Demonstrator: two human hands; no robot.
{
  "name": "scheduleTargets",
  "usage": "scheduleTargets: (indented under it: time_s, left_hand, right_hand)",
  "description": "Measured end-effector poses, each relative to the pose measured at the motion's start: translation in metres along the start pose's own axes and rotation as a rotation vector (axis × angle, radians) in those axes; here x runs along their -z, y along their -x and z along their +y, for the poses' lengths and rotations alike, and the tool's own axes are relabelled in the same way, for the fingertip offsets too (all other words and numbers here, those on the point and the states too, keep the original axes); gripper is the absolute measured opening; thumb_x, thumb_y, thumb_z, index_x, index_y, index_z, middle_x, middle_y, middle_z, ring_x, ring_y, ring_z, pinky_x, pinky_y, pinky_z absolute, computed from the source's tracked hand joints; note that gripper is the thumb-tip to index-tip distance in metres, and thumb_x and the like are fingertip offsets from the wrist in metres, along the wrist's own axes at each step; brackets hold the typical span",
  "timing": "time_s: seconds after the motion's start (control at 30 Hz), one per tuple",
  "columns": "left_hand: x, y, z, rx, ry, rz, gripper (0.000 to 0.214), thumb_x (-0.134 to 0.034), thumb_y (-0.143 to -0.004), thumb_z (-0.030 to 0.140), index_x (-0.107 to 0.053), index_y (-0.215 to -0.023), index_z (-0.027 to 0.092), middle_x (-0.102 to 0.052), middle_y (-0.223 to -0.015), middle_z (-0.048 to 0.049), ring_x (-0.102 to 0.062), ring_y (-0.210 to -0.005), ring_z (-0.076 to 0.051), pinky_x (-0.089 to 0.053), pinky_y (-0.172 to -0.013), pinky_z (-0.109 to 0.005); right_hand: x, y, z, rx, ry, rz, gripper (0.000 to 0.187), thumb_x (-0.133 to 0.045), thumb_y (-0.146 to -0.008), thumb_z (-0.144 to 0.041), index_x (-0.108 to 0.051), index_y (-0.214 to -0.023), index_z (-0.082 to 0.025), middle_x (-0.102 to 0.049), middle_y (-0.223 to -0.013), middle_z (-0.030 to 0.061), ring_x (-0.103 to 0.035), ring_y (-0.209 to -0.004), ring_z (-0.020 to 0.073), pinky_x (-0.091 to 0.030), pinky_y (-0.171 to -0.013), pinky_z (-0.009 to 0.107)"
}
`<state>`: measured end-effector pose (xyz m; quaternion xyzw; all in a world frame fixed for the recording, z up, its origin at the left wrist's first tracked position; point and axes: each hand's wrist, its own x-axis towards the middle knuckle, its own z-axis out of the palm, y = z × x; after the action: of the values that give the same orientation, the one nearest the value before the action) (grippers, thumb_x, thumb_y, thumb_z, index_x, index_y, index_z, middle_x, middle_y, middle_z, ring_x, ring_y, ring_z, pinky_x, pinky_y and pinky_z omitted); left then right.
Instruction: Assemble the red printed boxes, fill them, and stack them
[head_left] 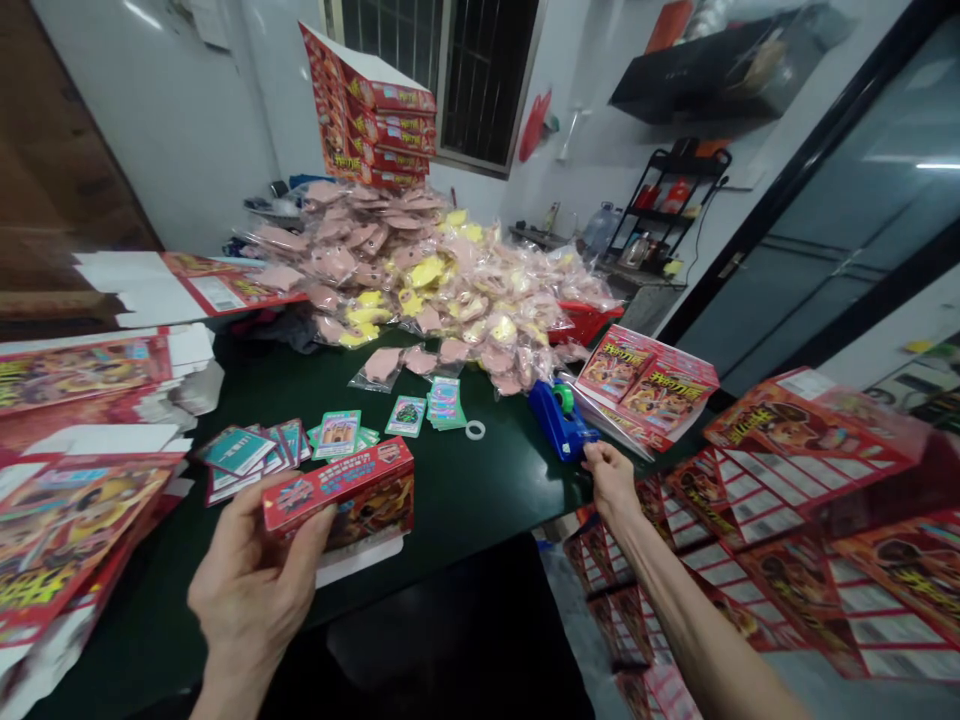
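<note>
Over dk-green tabletop (480, 495), clamping red printed carton (345, 484) in L hand (259, 570), slanting long axis R + slightly away, twd blue tape dispenser (553, 425); touching its near end w/ R hand (613, 480) (nearer), can't tell if clamped.

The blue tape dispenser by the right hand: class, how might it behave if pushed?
The blue tape dispenser is probably stiff, judging by its moulded body. Its long, low form on the table suggests sliding rather than tipping. The green tape roll looks round, so may turn in place.
</note>
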<state>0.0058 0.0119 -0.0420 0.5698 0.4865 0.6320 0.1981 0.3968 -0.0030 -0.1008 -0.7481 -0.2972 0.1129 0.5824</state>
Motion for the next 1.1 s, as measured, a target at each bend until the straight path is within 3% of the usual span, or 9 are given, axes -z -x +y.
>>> scheduleTargets:
  time_s: [0.1,0.27,0.4,0.5,0.6,0.7,0.83,1.0,1.1]
  left_hand:
    - [-0.001,0.0,-0.002,-0.011,-0.003,0.005,0.044,-0.07,-0.073,0.027,-0.055,-0.114,0.022,-0.063,-0.094,-0.0018,-0.061,-0.075,-0.015,-0.053,-0.068,-0.025]
    - [-0.003,-0.002,0.005,-0.095,-0.007,0.017,0.033,-0.066,-0.076,0.026,-0.056,-0.107,0.02,-0.056,-0.098,-0.0039,-0.059,-0.088,-0.018,-0.05,-0.076,-0.027]
    - [-0.004,0.001,0.008,-0.119,0.009,0.008,0.031,-0.066,-0.078,0.024,-0.056,-0.107,0.021,-0.055,-0.098,-0.0039,-0.057,-0.09,-0.017,-0.049,-0.078,-0.028]
    - [-0.003,0.003,0.008,-0.111,0.0,0.004,0.033,-0.066,-0.077,0.024,-0.055,-0.109,0.021,-0.056,-0.1,-0.0038,-0.058,-0.087,-0.016,-0.05,-0.076,-0.027]
    - [-0.002,0.004,0.008,-0.077,0.025,-0.006,0.042,-0.066,-0.078,0.024,-0.051,-0.116,0.022,-0.056,-0.101,-0.0044,-0.06,-0.078,-0.014,-0.051,-0.065,-0.023]
    - [-0.001,0.004,0.009,-0.112,0.053,0.012,0.051,-0.067,-0.077,0.023,-0.045,-0.123,0.022,-0.056,-0.104,-0.0054,-0.061,-0.084,-0.015,-0.052,-0.071,-0.025]
    - [0.001,0.003,0.006,-0.244,-0.001,-0.009,0.05,-0.067,-0.077,0.018,-0.047,-0.123,0.023,-0.055,-0.107,-0.0052,-0.059,-0.095,-0.017,-0.051,-0.082,-0.029]
    - [0.004,-0.001,0.005,-0.388,-0.061,0.003,0.046,-0.065,-0.079,0.017,-0.048,-0.121,0.022,-0.057,-0.103,-0.0047,-0.06,-0.094,-0.017,-0.052,-0.079,-0.029]
    - [0.01,-0.008,0.01,-0.479,-0.108,-0.075,0.043,-0.064,-0.079,0.015,-0.049,-0.119,0.023,-0.058,-0.1,-0.0038,-0.06,-0.09,-0.016,-0.052,-0.076,-0.027]
  right_hand:
    - [0.007,0.0,-0.002,0.082,0.111,0.014,0.025,-0.056,-0.089,-0.034,-0.059,-0.104,-0.014,-0.061,-0.103,0.0051,-0.06,-0.089,0.0163,-0.051,-0.077,0.036]
    - [0.016,0.048,-0.026,0.287,0.164,0.025,0.023,-0.062,-0.074,-0.036,-0.058,-0.06,-0.018,-0.058,-0.081,0.0069,-0.055,-0.086,0.0233,-0.045,-0.079,0.04]
    - [0.001,0.12,-0.088,0.474,0.069,-0.361,0.013,-0.056,-0.083,-0.031,-0.063,-0.077,-0.021,-0.055,-0.06,-0.0021,-0.052,-0.053,0.0127,-0.044,-0.053,0.025]
    - [-0.021,0.165,-0.148,0.589,-0.162,-0.472,0.006,-0.055,-0.085,-0.02,-0.06,-0.084,-0.023,-0.054,-0.058,-0.0058,-0.051,-0.046,0.0073,-0.041,-0.046,0.019]
    - [-0.045,0.188,-0.188,0.446,-0.45,-0.62,0.038,-0.055,-0.084,-0.017,-0.045,-0.119,-0.028,-0.057,-0.061,-0.008,-0.051,-0.043,0.0072,-0.042,-0.042,0.017]
    - [-0.065,0.196,-0.199,0.208,-0.644,-0.748,0.069,-0.057,-0.082,-0.019,-0.016,-0.138,-0.026,-0.058,-0.06,-0.0095,-0.049,-0.04,0.0082,-0.043,-0.04,0.019]
    - [-0.083,0.2,-0.193,0.058,-0.705,-0.796,0.069,-0.06,-0.08,-0.024,-0.021,-0.137,-0.021,-0.056,-0.055,-0.0103,-0.046,-0.039,0.0073,-0.042,-0.04,0.018]
    - [-0.093,0.205,-0.196,-0.019,-0.636,-0.736,0.066,-0.062,-0.078,-0.026,-0.026,-0.133,-0.019,-0.059,-0.056,-0.0095,-0.044,-0.038,0.0064,-0.041,-0.039,0.017]
    - [-0.094,0.205,-0.201,-0.019,-0.571,-0.697,0.064,-0.065,-0.076,-0.026,-0.03,-0.129,-0.018,-0.059,-0.053,-0.0095,-0.044,-0.038,0.0062,-0.04,-0.039,0.016]
